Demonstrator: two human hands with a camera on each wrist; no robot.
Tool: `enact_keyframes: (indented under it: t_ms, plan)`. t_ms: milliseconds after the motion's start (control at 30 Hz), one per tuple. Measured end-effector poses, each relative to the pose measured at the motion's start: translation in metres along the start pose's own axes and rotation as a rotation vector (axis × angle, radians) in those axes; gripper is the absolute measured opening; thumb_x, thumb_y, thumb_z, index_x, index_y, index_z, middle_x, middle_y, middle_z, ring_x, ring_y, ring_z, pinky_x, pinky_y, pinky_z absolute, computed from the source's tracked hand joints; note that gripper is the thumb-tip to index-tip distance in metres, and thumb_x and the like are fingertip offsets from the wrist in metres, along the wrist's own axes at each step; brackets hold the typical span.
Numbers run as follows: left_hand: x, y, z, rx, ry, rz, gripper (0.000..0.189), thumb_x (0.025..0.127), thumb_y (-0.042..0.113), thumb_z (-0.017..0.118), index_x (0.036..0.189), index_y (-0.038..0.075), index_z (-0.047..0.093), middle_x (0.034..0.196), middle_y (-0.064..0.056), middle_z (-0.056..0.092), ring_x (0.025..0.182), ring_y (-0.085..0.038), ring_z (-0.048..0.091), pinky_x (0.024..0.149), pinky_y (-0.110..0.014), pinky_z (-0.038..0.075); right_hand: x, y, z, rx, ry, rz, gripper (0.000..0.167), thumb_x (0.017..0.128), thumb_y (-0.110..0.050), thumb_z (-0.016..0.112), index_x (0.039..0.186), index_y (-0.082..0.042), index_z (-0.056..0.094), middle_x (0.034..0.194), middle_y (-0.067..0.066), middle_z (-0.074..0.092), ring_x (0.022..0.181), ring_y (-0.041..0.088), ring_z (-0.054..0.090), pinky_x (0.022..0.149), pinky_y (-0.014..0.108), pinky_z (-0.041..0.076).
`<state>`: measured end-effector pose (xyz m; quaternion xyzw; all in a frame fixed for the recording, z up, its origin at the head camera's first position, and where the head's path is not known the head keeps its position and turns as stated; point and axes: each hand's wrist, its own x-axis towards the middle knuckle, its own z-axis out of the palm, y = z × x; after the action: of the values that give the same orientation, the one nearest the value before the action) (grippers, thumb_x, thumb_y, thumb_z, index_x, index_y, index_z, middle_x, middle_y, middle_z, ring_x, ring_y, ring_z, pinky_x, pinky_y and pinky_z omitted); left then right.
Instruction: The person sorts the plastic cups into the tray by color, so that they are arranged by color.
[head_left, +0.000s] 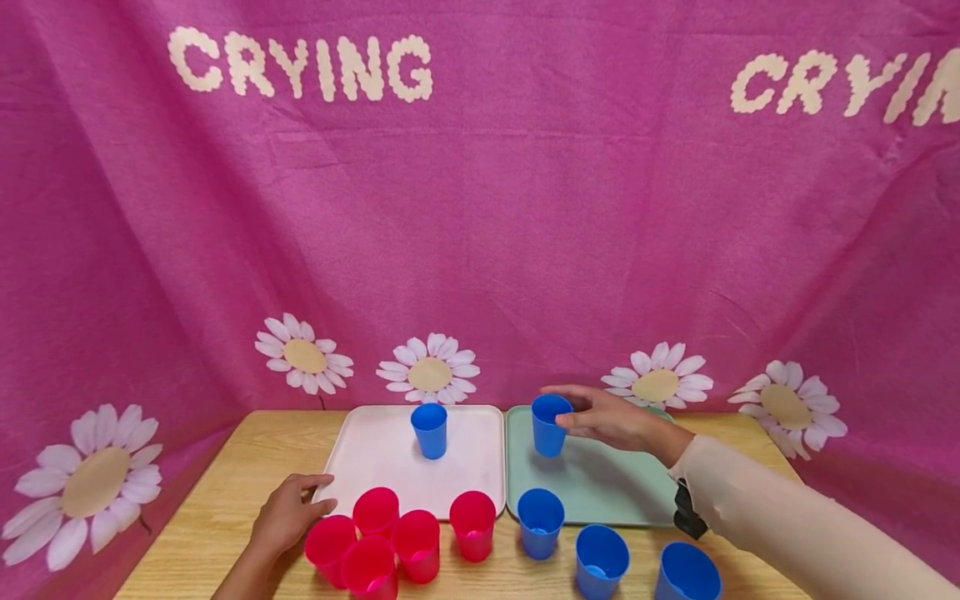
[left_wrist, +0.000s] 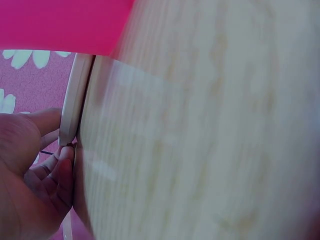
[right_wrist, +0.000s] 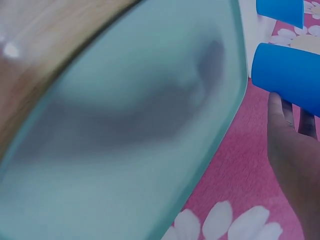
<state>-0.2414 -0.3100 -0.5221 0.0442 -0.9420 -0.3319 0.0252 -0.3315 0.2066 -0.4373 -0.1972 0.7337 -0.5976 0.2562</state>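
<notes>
My right hand [head_left: 611, 419] holds a blue cup [head_left: 550, 429] by its side, thumb in front. This cup is upright above the green tray [head_left: 600, 492], and a shadow falls on the tray below. In the right wrist view the fingers meet the wall of the blue cup [right_wrist: 287, 75]. My left hand [head_left: 288, 510] is at the near left corner of the white tray [head_left: 367, 450]. The left wrist view shows its thumb and fingers pinching the rim of the white tray [left_wrist: 77, 95]. Another blue cup [head_left: 430, 433] stands on the white tray.
Several red cups [head_left: 416, 546] stand on the wooden table [head_left: 195, 517] before the white tray, close to my left hand. Three blue cups [head_left: 540, 525] stand in front of the green tray. A pink flowered cloth [head_left: 480, 250] hangs behind the table.
</notes>
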Motion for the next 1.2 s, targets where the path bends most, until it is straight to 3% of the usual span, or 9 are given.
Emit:
enact_keyframes:
  t_ms: [433, 667, 1200]
  plan:
    - [0.001, 0.001, -0.002, 0.006, -0.01, -0.007, 0.045, 0.087, 0.02, 0.081, 0.127, 0.003, 0.072, 0.122, -0.021, 0.064, 0.119, -0.046, 0.059, 0.095, -0.062, 0.048, 0.043, -0.011, 0.021, 0.052, 0.01, 0.019, 0.07, 0.099, -0.018, 0.069, 0.16, -0.006, 0.036, 0.156, 0.024, 0.042, 0.142, 0.039, 0.046, 0.112, 0.05, 0.044]
    - [0.0, 0.002, -0.001, 0.001, -0.014, -0.011, 0.044, 0.087, 0.019, 0.081, 0.127, 0.003, 0.072, 0.122, -0.022, 0.064, 0.12, -0.047, 0.058, 0.098, -0.064, 0.046, 0.065, -0.012, 0.034, 0.051, 0.016, 0.016, 0.067, 0.1, -0.017, 0.068, 0.159, -0.007, 0.038, 0.155, 0.023, 0.043, 0.143, 0.041, 0.043, 0.115, 0.057, 0.039]
    - [0.0, 0.003, 0.0, 0.003, -0.007, -0.009, 0.043, 0.087, 0.018, 0.08, 0.127, 0.003, 0.072, 0.125, -0.023, 0.063, 0.122, -0.048, 0.057, 0.098, -0.063, 0.046, 0.095, -0.003, 0.056, 0.059, 0.025, 0.046, 0.062, 0.1, -0.014, 0.069, 0.156, -0.009, 0.044, 0.155, 0.02, 0.045, 0.145, 0.041, 0.04, 0.117, 0.059, 0.036]
